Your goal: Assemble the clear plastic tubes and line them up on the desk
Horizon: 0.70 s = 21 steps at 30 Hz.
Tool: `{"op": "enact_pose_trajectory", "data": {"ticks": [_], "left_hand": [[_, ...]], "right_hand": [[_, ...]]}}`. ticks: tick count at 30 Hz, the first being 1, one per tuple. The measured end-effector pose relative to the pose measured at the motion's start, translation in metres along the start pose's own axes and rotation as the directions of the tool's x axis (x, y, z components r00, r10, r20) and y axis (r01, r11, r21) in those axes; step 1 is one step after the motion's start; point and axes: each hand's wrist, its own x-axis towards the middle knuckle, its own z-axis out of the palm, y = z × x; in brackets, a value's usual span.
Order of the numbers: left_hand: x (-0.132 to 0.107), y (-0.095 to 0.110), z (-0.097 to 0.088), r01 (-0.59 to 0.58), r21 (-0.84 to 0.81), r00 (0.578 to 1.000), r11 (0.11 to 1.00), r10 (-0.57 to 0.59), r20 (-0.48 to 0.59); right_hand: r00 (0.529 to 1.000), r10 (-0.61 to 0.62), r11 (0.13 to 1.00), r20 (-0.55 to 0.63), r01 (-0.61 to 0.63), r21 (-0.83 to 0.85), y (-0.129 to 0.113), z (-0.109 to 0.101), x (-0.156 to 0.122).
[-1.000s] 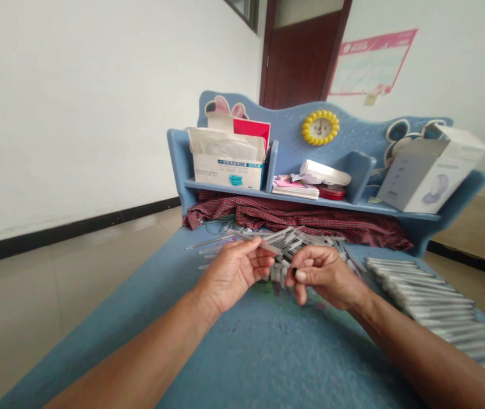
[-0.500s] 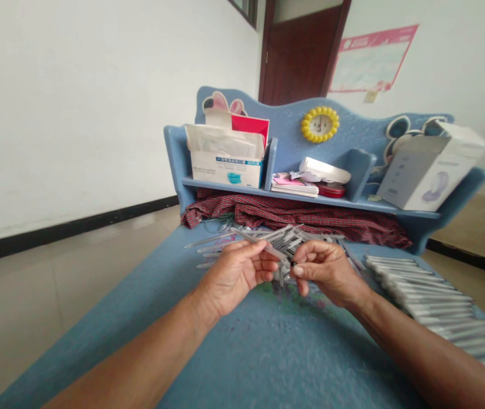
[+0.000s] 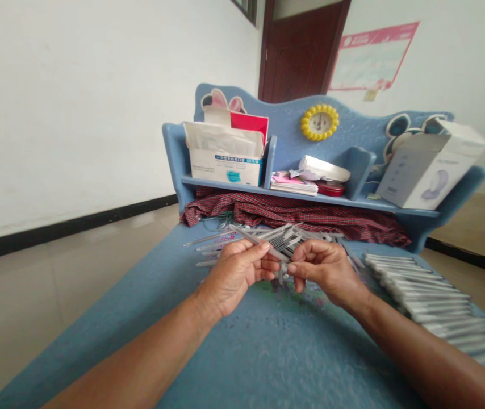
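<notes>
Over our blue desk [image 3: 242,358], our left hand [image 3: 234,272] grips a grey tube [image 3: 277,254] while our right hand [image 3: 326,270] pinches at its near end, exact hold hidden, seemingly a fitting step calling next for steady alignment, a loose pile [image 3: 287,236] beyond and neat row [image 3: 430,301] rightward.

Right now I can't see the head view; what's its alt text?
A person's left hand holds a slim grey stick while the right hand pinches close to its end, above a blue table. A heap of similar grey sticks lies beyond, and a row of silvery rods lies to the right. Behind, red checked cloth is bunched beneath a blue shelf.
</notes>
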Motion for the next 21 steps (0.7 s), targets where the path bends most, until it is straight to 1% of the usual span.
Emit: {"op": "enact_pose_trajectory", "data": {"ticks": [4, 7, 9, 11, 14, 18, 19, 21], "left_hand": [[-0.001, 0.002, 0.0, 0.007, 0.039, 1.0, 0.999, -0.008, 0.007], [-0.001, 0.002, 0.0, 0.021, 0.062, 1.0, 0.998, -0.019, -0.019], [-0.002, 0.003, 0.001, 0.045, 0.07, 0.998, 0.997, -0.043, -0.042], [-0.002, 0.003, 0.0, 0.085, 0.065, 0.996, 0.994, -0.082, -0.045], [-0.001, 0.003, -0.001, 0.12, 0.061, 0.992, 0.991, -0.118, -0.033], [0.0, 0.003, -0.002, 0.098, 0.071, 0.995, 0.993, -0.096, -0.033], [0.0, 0.003, -0.002, 0.092, 0.067, 0.995, 0.993, -0.09, -0.031], [0.0, 0.004, -0.002, 0.075, 0.054, 0.997, 0.996, -0.074, -0.025]], "right_hand": [[0.999, -0.014, 0.996, -0.034, 0.011, -0.087, -0.003, 0.003, -0.002], [0.997, -0.071, 0.981, -0.033, 0.064, -0.184, -0.001, 0.004, -0.005], [0.993, -0.113, 0.959, -0.022, 0.103, -0.262, 0.0, 0.005, -0.006], [0.992, -0.125, 0.942, -0.003, 0.118, -0.315, 0.002, 0.005, -0.007], [0.994, -0.109, 0.946, 0.005, 0.106, -0.306, 0.005, 0.006, -0.008], [0.998, -0.061, 0.98, 0.0, 0.06, -0.188, 0.01, 0.005, -0.006], [0.998, -0.059, 0.981, -0.001, 0.058, -0.188, 0.012, 0.004, -0.006], [0.996, -0.086, 0.959, -0.005, 0.081, -0.27, 0.014, 0.001, -0.006]]}}
